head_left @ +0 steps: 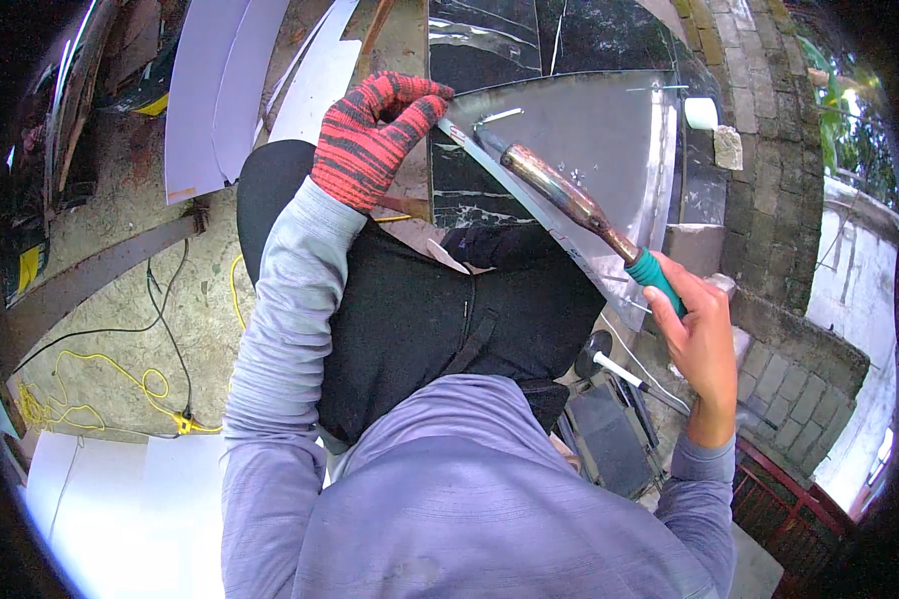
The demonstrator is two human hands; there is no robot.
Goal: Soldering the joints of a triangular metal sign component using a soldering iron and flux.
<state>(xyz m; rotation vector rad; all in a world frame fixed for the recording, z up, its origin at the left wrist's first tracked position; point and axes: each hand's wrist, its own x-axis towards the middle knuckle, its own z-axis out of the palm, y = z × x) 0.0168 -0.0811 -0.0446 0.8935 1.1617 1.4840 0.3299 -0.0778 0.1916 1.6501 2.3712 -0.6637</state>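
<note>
With our gloved left hand point(378, 138) pinching the left corner of the grey sheet point(579, 120), we grip the green-handled tool point(561, 192) in our right hand point(699, 329), and it slants over the sheet beside its near edge, far end close to our left hand.

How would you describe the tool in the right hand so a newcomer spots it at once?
Find the large grey panel above and right of the picture's centre. A tool in the bare right hand reaches over it, tip toward the red-and-black gloved left hand. Its green handle and long brown shaft set it apart from the white-handled item just below the panel.
</note>
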